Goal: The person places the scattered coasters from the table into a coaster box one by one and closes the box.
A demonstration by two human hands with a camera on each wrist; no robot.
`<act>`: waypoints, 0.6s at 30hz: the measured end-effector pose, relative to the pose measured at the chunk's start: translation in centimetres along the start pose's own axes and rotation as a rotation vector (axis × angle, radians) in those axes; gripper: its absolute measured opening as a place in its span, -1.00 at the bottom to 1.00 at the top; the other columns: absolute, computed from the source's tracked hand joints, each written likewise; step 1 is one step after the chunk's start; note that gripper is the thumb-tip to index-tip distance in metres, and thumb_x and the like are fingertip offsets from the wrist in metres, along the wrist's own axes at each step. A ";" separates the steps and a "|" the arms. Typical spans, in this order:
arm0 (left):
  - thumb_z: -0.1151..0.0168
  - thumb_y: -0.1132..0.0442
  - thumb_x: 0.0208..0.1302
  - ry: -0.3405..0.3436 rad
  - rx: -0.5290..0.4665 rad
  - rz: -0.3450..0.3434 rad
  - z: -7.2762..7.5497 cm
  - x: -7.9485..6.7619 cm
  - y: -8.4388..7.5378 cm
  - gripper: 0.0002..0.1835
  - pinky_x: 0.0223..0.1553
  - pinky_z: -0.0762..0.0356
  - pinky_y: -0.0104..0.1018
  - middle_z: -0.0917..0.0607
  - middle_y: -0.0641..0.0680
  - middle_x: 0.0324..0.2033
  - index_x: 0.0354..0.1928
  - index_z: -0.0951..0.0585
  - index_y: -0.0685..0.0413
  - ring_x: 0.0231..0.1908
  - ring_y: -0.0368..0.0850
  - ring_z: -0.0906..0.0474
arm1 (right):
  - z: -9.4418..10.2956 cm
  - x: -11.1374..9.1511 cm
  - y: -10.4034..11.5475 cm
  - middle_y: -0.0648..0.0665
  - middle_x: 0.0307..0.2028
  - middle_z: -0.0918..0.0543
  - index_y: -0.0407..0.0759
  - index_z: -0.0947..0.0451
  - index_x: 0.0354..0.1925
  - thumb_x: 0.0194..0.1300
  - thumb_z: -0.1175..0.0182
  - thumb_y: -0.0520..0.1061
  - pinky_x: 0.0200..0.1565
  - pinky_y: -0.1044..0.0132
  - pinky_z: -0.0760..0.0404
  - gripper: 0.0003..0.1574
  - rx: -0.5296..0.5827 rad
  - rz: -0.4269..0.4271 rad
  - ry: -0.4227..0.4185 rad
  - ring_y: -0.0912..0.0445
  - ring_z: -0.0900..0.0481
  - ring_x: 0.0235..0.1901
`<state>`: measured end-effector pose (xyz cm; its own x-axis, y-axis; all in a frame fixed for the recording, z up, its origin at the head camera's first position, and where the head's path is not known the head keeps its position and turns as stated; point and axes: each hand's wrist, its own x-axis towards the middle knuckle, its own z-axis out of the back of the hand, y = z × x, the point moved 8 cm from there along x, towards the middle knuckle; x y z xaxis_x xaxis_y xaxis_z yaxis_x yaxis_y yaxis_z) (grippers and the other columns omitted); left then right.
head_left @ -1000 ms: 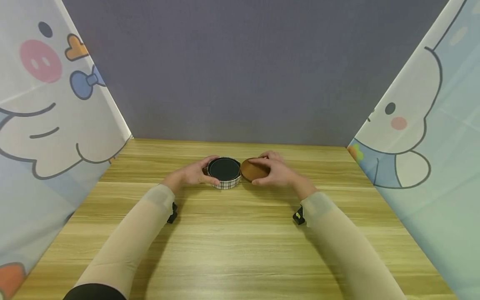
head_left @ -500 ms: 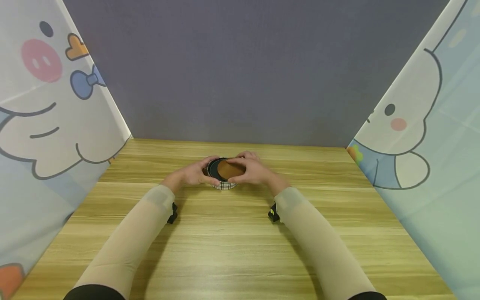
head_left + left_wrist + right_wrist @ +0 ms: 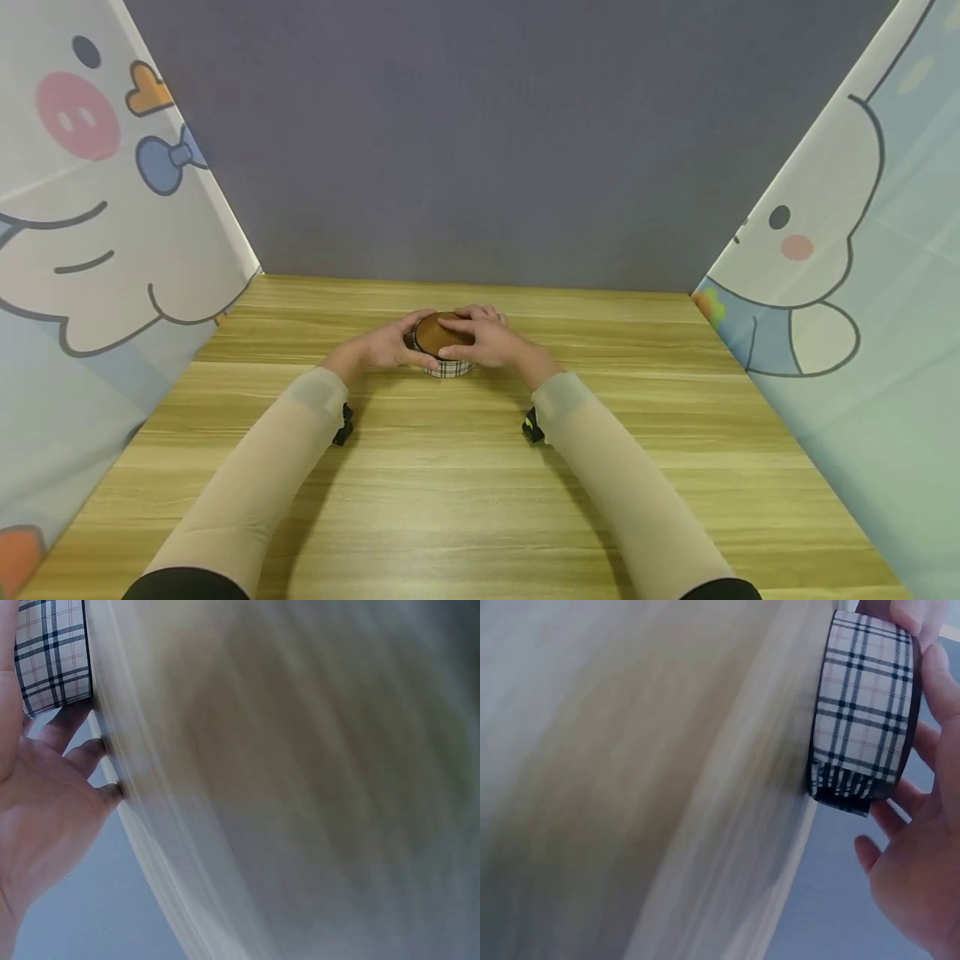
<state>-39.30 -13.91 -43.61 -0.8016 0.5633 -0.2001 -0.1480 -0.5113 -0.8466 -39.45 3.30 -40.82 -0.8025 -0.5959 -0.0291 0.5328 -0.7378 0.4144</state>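
A round coaster holder point(image 3: 450, 369) with a white and black plaid side stands on the wooden table. Over its top lies a brown round coaster point(image 3: 429, 335), its right part hidden under fingers. My left hand point(image 3: 386, 344) grips the holder from the left, thumb at the front and fingers behind. From the right, my right hand point(image 3: 491, 342) holds the coaster by its edge, thumb near and fingers far. The right wrist view has the plaid side point(image 3: 866, 697) up close, with a dark rim beside my fingers. In the left wrist view, only part of the plaid wall point(image 3: 52, 656) shows.
The wood-grain table point(image 3: 450, 500) reaches back to a grey panel point(image 3: 480, 150). Cartoon-printed cloth walls stand at the left point(image 3: 112, 208) and right point(image 3: 862, 250). Each wrist carries a small black device.
My right hand has moved left with the coaster, from beside the holder to over its top, covering the black inside. The left hand and holder stay in place.
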 end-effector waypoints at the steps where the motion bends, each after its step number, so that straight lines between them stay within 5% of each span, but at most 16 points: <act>1: -0.58 -0.10 0.38 0.000 0.004 -0.001 0.0 0.0 0.0 0.27 0.52 -0.39 0.27 -0.16 0.31 0.69 0.82 0.16 -0.23 0.60 0.34 -0.31 | 0.0 0.0 0.0 -0.10 0.75 -0.10 0.33 -0.24 0.71 0.54 -0.21 0.49 0.61 -0.23 -0.01 -0.05 -0.004 -0.008 0.006 -0.16 0.02 0.70; 10: -0.57 -0.18 0.36 -0.004 0.059 -0.012 0.2 0.1 0.1 0.30 0.54 -0.35 0.31 -0.14 0.30 0.70 0.82 0.17 -0.22 0.61 0.36 -0.28 | 0.2 -0.3 0.8 -0.14 0.76 -0.07 0.29 -0.17 0.75 0.55 -0.20 0.50 0.56 -0.22 -0.08 0.01 -0.048 -0.013 0.032 -0.17 0.00 0.71; 18: -0.25 -0.48 0.47 -0.129 0.216 0.009 1.2 -2.0 -0.1 0.23 0.59 -0.12 0.47 -0.04 0.31 0.76 0.82 0.22 -0.12 0.67 0.45 -0.12 | 1.8 -3.2 -0.5 -0.18 0.81 0.13 0.14 0.09 0.82 0.65 0.13 0.58 0.63 -0.45 0.15 0.08 -0.030 -0.018 -0.031 -0.23 0.10 0.77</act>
